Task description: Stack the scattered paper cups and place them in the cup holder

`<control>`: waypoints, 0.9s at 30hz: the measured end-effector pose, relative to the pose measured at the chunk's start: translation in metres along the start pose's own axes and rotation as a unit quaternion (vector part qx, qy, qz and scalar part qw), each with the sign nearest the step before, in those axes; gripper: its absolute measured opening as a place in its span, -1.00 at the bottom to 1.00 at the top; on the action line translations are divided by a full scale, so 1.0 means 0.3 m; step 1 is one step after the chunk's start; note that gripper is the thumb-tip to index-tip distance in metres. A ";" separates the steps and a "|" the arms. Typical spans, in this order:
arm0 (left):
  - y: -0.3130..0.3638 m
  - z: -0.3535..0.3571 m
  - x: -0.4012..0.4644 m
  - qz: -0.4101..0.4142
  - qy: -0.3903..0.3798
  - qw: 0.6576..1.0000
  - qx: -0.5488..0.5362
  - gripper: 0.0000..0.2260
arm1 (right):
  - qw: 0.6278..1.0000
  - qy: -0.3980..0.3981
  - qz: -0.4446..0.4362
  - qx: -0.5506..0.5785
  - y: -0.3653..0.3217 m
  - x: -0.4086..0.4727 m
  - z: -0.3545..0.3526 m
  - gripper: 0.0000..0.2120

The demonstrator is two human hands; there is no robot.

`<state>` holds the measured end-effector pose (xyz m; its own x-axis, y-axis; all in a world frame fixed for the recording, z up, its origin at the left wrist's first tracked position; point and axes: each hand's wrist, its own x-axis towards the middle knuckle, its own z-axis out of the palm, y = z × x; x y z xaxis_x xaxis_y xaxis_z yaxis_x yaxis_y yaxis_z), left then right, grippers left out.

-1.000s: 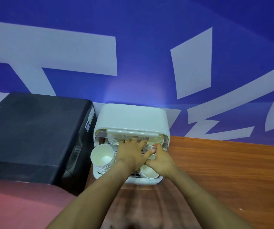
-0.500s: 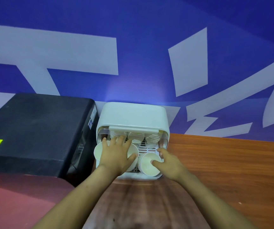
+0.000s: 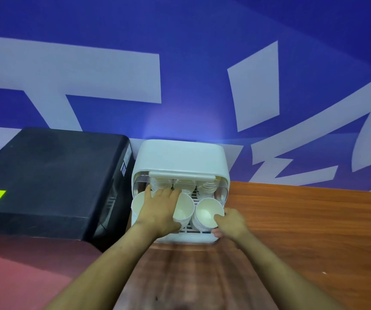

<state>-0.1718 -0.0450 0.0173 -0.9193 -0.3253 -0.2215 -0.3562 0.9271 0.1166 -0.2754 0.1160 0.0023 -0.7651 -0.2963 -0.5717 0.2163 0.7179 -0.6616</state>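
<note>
White plastic cup holder (image 3: 181, 158), box-shaped with a rounded top and open front, stands on the brown wood-grain desk (image 3: 303, 220) against the blue wall with pale lettering (image 3: 202, 74). A large black machine with a yellow label (image 3: 50, 175) sits just left of it, almost touching.

Inside the holder, back row: three stacks of white paper cups (image 3: 181, 186), rims outward, under the pale front bar. Front row: three more stacks lying mouth toward me on the slotted floor.

My left hand (image 3: 160, 211) lies flat across the front-left stack (image 3: 138, 204) and the middle stack (image 3: 184, 211), fingers straight and spread, fingertips reaching toward the back row. Grip wide, nothing held; palm rests on the cup rims.

My right hand (image 3: 230, 222) is at the holder's front right corner. Thumb lies on the rim of the front-right stack of white paper cups (image 3: 206, 212), the other fingers curl under its lower side near the holder's front lip. Grip narrow, pinching that stack at its rim.

All visible cups sit within the holder; the front-left stack overhangs the left edge slightly. Both forearms bare, reaching in from the bottom of view.
</note>
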 end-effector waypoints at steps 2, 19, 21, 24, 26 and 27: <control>0.009 0.001 0.015 -0.011 0.022 0.999 -0.020 -0.27 | 0.999 0.027 0.002 0.028 -0.016 0.007 -0.002 -0.87; -0.031 0.011 -0.059 -0.006 0.151 0.988 0.003 -0.33 | 0.980 0.131 -0.150 -0.028 -0.025 -0.042 -0.023 -0.83; -0.050 0.031 -0.082 -0.022 0.181 0.982 0.042 -0.36 | 0.940 0.106 -0.277 -0.168 -0.030 -0.066 -0.006 -0.79; -0.060 0.029 -0.102 -0.059 0.125 0.987 0.081 -0.51 | 0.844 0.089 -0.406 -0.339 -0.056 -0.085 0.047 -0.66; -0.063 0.036 -0.093 -0.075 0.065 0.988 0.122 -0.67 | 0.800 0.089 -0.423 -0.416 -0.066 -0.081 0.084 -0.66; -0.066 0.041 -0.090 -0.071 0.038 0.988 0.132 -0.70 | 0.781 0.089 -0.425 -0.450 -0.067 -0.074 0.101 -0.69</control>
<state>-0.1378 -0.0522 0.0089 -0.8769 -0.4592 -0.1422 -0.4358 0.8842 -0.1682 -0.2444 0.0891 0.0138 -0.4903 -0.8714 0.0180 -0.8671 0.4856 -0.1110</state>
